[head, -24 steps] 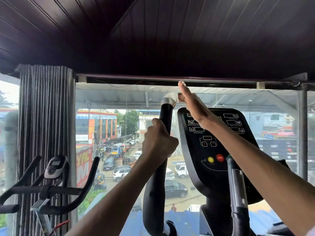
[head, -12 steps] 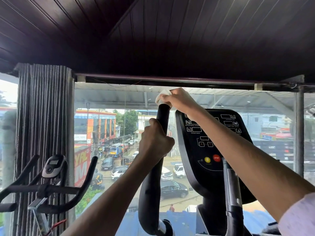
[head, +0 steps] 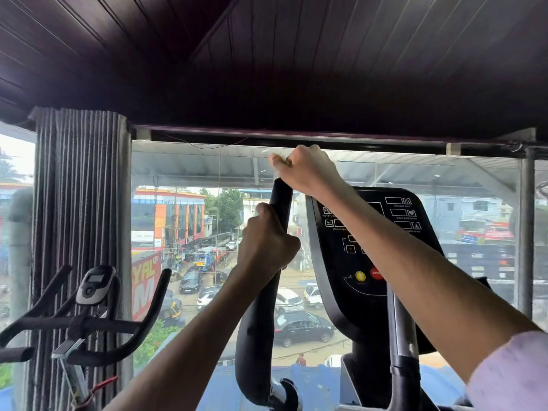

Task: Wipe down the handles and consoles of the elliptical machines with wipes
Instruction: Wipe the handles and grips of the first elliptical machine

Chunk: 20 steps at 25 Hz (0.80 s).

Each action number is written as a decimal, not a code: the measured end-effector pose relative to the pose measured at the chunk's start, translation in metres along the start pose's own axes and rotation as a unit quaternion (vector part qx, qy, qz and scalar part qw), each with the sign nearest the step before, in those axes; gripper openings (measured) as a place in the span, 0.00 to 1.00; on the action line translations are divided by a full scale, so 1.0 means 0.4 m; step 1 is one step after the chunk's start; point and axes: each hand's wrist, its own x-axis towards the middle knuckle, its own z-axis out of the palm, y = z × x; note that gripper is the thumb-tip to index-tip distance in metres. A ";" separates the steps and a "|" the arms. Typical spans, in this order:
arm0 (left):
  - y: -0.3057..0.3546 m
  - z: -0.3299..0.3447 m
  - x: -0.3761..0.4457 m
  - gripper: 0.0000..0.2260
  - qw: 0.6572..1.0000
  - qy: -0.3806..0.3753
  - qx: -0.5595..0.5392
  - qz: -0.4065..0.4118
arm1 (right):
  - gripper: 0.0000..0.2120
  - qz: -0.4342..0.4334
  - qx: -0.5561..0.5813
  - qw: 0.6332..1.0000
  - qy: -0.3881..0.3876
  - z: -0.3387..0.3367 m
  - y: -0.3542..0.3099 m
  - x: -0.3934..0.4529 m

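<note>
Wiping the top end of the handle (head: 277, 209). My right hand (head: 308, 170) curls over the tip, pinching the wipe (head: 277, 158) against it. Left hand (head: 265, 241) grips the handle lower down, steadying. Next, probably: draw the wipe downward, then the console (head: 370, 241).

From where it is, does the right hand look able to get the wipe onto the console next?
Probably yes. The right hand grips the wipe on top of the handle, the console is just beside it, and only that forearm crosses its face.
</note>
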 end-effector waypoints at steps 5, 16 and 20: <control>0.002 -0.002 -0.002 0.15 1.000 -0.002 -0.005 0.002 | 0.10 0.226 0.352 0.908 -0.032 0.011 0.019 -0.037; 0.007 -0.003 -0.006 0.16 1.000 -0.006 -0.002 -0.001 | 0.11 0.332 0.504 0.797 0.022 0.017 -0.014 -0.082; 0.005 -0.004 -0.006 0.17 1.000 -0.003 -0.006 0.009 | 0.08 0.354 0.541 0.763 -0.015 0.013 -0.003 -0.122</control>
